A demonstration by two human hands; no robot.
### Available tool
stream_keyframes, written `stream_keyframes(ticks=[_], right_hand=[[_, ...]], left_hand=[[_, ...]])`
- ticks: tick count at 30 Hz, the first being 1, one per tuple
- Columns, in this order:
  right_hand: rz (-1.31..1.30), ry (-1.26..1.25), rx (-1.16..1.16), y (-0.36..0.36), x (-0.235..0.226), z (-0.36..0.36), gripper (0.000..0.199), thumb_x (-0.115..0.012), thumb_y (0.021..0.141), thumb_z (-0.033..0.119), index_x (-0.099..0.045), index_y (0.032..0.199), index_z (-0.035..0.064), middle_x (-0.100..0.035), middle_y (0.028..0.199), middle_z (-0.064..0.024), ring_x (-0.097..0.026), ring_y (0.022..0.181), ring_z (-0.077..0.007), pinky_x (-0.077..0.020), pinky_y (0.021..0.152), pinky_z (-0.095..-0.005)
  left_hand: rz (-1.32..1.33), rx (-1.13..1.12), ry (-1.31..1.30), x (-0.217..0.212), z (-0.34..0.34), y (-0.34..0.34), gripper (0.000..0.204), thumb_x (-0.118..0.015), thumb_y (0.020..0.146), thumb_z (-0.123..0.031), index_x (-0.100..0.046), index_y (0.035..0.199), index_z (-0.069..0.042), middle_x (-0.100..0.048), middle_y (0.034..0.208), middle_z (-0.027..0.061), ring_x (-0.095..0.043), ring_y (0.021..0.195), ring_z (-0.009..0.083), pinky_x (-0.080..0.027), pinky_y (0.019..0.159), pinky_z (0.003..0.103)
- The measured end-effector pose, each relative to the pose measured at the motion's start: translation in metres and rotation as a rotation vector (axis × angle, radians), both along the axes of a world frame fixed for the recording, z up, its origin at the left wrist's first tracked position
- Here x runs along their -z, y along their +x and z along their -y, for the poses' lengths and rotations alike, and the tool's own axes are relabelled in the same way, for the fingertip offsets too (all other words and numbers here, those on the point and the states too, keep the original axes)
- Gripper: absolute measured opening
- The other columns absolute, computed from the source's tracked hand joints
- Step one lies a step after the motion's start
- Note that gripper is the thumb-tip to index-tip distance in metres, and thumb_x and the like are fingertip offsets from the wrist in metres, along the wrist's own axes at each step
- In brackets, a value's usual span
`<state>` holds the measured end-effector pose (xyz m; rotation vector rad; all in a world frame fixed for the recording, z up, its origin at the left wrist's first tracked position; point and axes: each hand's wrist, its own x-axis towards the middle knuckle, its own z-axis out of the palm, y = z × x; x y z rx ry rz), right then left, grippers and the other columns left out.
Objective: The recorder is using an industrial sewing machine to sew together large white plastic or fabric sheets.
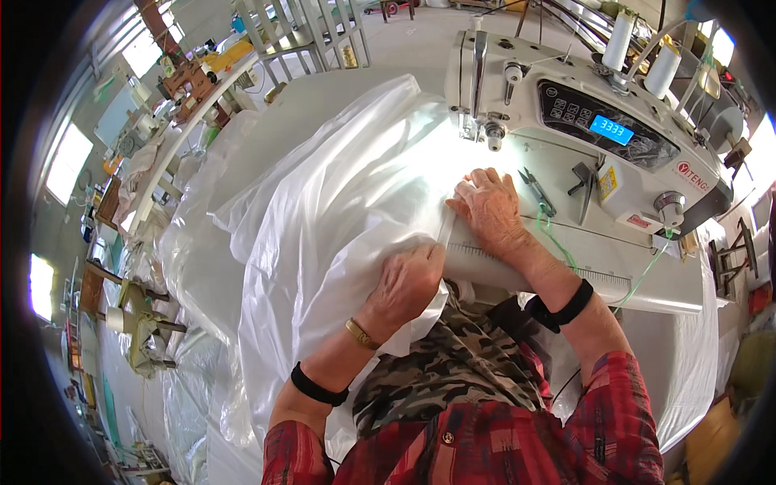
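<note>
A large sheet of thin, shiny white fabric (307, 202) lies bunched over the sewing table and hangs toward my lap. My left hand (406, 281) is closed on a fold of it near the table's front edge, the fingertips tucked out of sight. Farther forward, my right hand (489, 208) rests palm down beside the fabric's right edge, fingers apart and slightly bent, just in front of the needle area. The sewing machine (566, 105) stands beyond, its lamp glaring on the cloth and washing out the needle and presser foot.
Right of my right hand lie thread snips (537, 192) and a small black-handled tool (582, 182). Green string (558, 242) trails across the printed ruler (598, 278) at the table's front. White thread cones (619, 40) stand behind the machine. A grey metal chair (303, 36) is across the table.
</note>
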<state>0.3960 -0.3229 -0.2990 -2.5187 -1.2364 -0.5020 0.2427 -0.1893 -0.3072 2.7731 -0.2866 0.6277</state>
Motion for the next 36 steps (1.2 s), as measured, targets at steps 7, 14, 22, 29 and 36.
stream_keyframes(ticks=[7, 14, 22, 29, 36], right_hand=[[-0.033, 0.077, 0.041, 0.004, 0.005, 0.001, 0.026, -0.057, 0.093, 0.029, -0.070, 0.101, 0.0074, -0.061, 0.110, -0.0134, -0.052, 0.109, -0.0290, -0.0371, 0.094, -0.0450], [-0.078, 0.065, 0.108, 0.009, 0.009, 0.001, 0.022, -0.054, 0.086, 0.015, -0.069, 0.100, 0.0071, -0.059, 0.109, -0.0154, -0.052, 0.106, -0.0299, -0.0372, 0.091, -0.0444], [-0.117, 0.104, 0.180, 0.015, 0.014, 0.000, 0.024, -0.053, 0.090, 0.016, -0.066, 0.107, 0.0056, -0.058, 0.108, -0.0177, -0.050, 0.108, -0.0327, -0.0371, 0.093, -0.0448], [-0.086, 0.091, 0.152, 0.019, 0.020, 0.004, 0.030, -0.057, 0.087, 0.019, -0.062, 0.112, 0.0031, -0.056, 0.118, -0.0183, -0.050, 0.114, -0.0331, -0.0355, 0.099, -0.0472], [-0.108, 0.269, -0.104, -0.005, 0.022, 0.026, 0.045, -0.059, 0.089, 0.012, -0.052, 0.132, 0.0018, -0.058, 0.121, -0.0164, -0.051, 0.114, -0.0331, -0.0365, 0.101, -0.0428]], left_hand=[[-0.053, -0.059, -0.057, -0.004, -0.003, 0.049, 0.005, -0.055, 0.082, -0.003, -0.058, 0.080, 0.001, -0.060, 0.072, 0.0213, -0.063, 0.068, 0.0406, -0.050, 0.064, 0.048], [-0.151, -0.072, 0.014, -0.018, -0.001, 0.105, 0.009, -0.055, 0.078, -0.001, -0.062, 0.074, 0.003, -0.063, 0.073, 0.0257, -0.064, 0.075, 0.0437, -0.050, 0.071, 0.052], [-0.073, -0.168, -0.041, -0.019, 0.004, 0.136, 0.010, -0.059, 0.079, -0.005, -0.065, 0.075, 0.001, -0.063, 0.075, 0.0262, -0.064, 0.076, 0.0442, -0.050, 0.071, 0.050], [0.100, -0.112, -0.071, -0.016, 0.013, 0.063, 0.035, -0.059, 0.092, -0.018, -0.059, 0.121, 0.001, -0.061, 0.120, 0.0252, -0.059, 0.107, 0.0396, -0.045, 0.090, 0.046], [0.136, -0.245, -0.213, 0.036, 0.031, -0.106, 0.042, -0.069, 0.086, -0.013, -0.056, 0.123, 0.002, -0.057, 0.122, 0.0202, -0.053, 0.110, 0.0398, -0.041, 0.096, 0.047]])
